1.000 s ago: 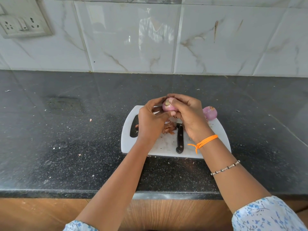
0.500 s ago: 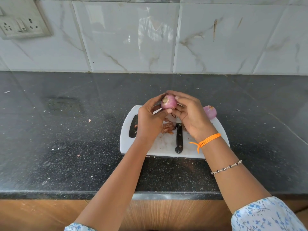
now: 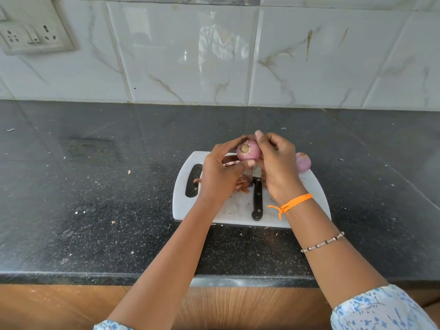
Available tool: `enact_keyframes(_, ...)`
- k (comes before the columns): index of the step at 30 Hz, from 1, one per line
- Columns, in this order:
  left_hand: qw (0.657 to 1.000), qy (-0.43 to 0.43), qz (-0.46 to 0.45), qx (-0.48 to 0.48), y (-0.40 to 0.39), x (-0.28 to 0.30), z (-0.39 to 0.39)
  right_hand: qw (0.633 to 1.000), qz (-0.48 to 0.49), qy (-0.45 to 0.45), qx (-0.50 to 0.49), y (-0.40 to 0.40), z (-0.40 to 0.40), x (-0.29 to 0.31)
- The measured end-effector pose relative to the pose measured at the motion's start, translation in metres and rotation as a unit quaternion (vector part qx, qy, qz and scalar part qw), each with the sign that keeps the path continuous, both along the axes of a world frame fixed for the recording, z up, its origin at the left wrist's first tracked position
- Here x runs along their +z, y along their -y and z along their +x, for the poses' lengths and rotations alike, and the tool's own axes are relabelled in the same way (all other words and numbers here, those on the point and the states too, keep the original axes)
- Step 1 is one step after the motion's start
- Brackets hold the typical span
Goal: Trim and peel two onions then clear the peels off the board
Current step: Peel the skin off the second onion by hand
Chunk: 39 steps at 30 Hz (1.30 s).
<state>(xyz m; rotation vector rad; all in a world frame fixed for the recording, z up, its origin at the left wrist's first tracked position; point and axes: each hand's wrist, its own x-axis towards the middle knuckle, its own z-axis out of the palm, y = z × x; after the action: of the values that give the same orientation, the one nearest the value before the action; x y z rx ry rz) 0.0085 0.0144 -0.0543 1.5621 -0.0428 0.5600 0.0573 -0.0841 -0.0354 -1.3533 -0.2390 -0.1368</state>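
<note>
Both hands hold one pale purple onion (image 3: pixel 248 150) in the air above the white cutting board (image 3: pixel 240 208), its trimmed root end facing me. My left hand (image 3: pixel 220 173) grips it from the left, fingers curled over the top. My right hand (image 3: pixel 277 163) grips it from the right, thumb near the top. A second onion (image 3: pixel 303 162) lies at the board's far right corner, partly behind my right hand. Brown peels (image 3: pixel 242 184) lie on the board under my hands. A black-handled knife (image 3: pixel 257 198) rests on the board, blade pointing away.
The board lies on a dark speckled countertop (image 3: pixel 95 198) with small peel scraps around it. A marble-tiled wall (image 3: pixel 190 55) rises behind, with a socket plate (image 3: pixel 31 36) at the upper left. The counter's front edge (image 3: pixel 95 277) runs below.
The onion has been turned between my hands so its root end faces me more squarely, and my right fingers have shifted up over its top. The board, knife and second onion have not moved.
</note>
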Motion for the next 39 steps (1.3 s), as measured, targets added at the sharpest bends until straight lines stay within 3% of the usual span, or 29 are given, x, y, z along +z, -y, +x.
enact_keyframes(6,0.988,-0.009,-0.130,-0.080,-0.003,0.002,-0.002,0.992,0.034,-0.008,0.120,0.003,-0.003,0.007)
enact_keyframes(12,0.982,0.000,-0.157,-0.109,-0.007,0.002,-0.003,0.988,-0.038,0.030,0.149,0.003,-0.008,0.007)
enact_keyframes(19,0.989,-0.010,-0.105,-0.100,-0.003,0.002,-0.004,0.995,-0.053,0.083,-0.012,-0.002,-0.010,0.002)
enact_keyframes(23,0.985,-0.019,-0.119,-0.119,0.000,0.002,-0.005,0.995,-0.065,0.077,-0.025,0.001,-0.007,0.003)
enact_keyframes(28,0.966,-0.026,-0.234,-0.104,-0.004,0.003,-0.002,0.990,-0.013,-0.034,0.137,0.006,-0.004,0.009)
enact_keyframes(31,0.952,-0.026,-0.285,-0.111,-0.007,0.003,-0.003,0.976,-0.006,-0.047,0.212,0.006,-0.007,0.012)
enact_keyframes(36,0.960,-0.017,-0.256,-0.109,-0.006,0.003,-0.004,0.991,-0.053,0.015,0.125,-0.001,-0.008,0.005)
enact_keyframes(39,0.962,-0.021,-0.250,-0.106,-0.004,0.002,-0.004,0.995,-0.031,0.004,0.092,-0.003,-0.007,0.004)
